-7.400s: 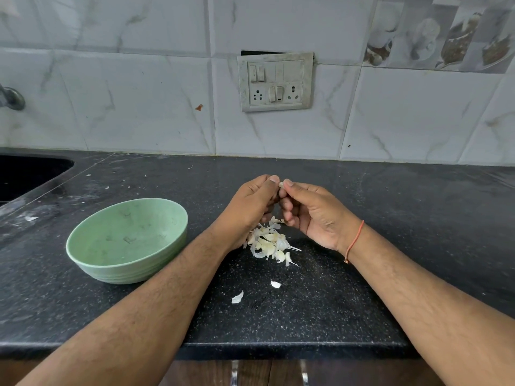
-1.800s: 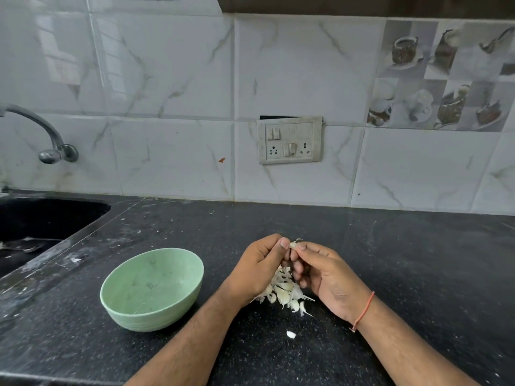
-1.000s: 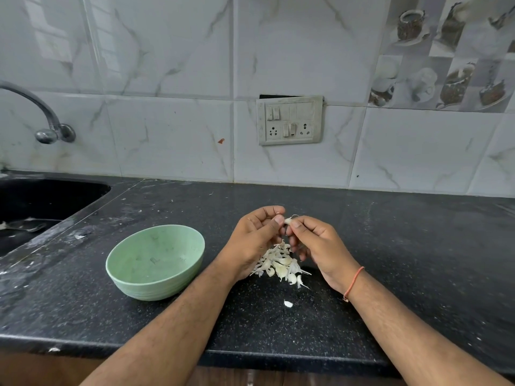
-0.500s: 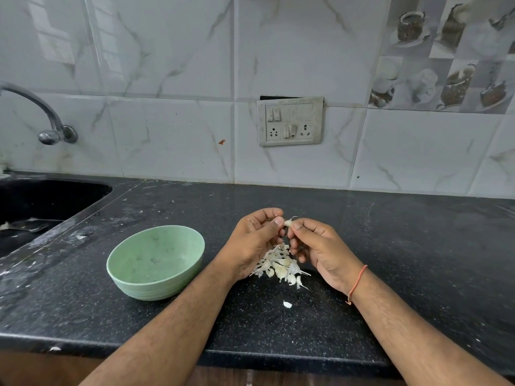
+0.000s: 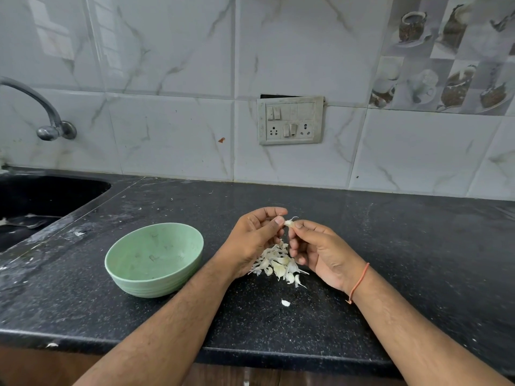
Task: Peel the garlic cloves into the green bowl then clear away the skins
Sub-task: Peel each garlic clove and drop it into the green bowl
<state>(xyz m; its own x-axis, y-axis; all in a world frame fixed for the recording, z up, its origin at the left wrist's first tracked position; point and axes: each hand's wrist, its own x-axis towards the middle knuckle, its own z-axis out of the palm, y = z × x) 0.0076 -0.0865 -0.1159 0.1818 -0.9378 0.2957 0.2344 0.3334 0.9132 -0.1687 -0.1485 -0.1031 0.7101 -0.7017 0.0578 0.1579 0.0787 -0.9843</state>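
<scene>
Near the front edge of the bench point(image 5: 418, 246), one stray skin point(image 5: 285, 302) is lying alone. Beyond it, mid-bench, a heap point(image 5: 278, 264) of cloves and skins is sitting directly beneath both hands, likely so peelings drop there. The left hand point(image 5: 250, 240) and right hand point(image 5: 320, 252) are each pinching one clove point(image 5: 289, 223) above it. The green bowl point(image 5: 154, 259), apparently empty, is waiting just left.

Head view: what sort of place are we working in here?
Most likely a home kitchen: a dark stone counter with a sink and wall tap at the left, and a tiled wall behind with a switch and socket plate.
</scene>
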